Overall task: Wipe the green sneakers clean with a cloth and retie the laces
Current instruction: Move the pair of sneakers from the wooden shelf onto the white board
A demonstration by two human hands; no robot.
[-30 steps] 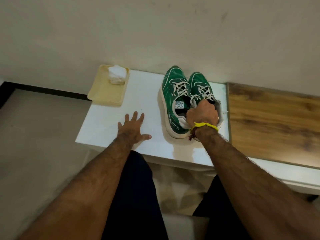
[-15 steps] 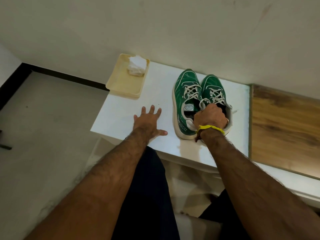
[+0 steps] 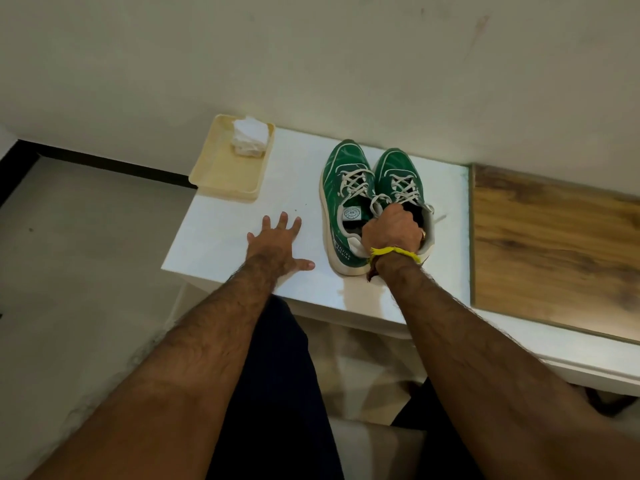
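Two green sneakers with white laces stand side by side on a white table [image 3: 221,233], toes toward the wall: the left sneaker [image 3: 341,188] and the right sneaker [image 3: 398,174]. My right hand [image 3: 394,230], with a yellow band on the wrist, is closed around the inner collars of both sneakers at their openings. My left hand [image 3: 275,244] lies flat on the table with fingers spread, left of the sneakers and apart from them. A crumpled white cloth [image 3: 250,138] lies in the far corner of a cream tray [image 3: 221,178].
The tray sits at the table's back left corner, overhanging the edge. A wooden surface [image 3: 554,244] adjoins the table on the right. The wall runs right behind the sneakers. Grey floor lies to the left, my dark-trousered legs below the table's front edge.
The view has shifted slightly, so everything sits a little further right in the frame. Both hands keep their poses: the right stays closed on the sneakers, the left flat on the table.
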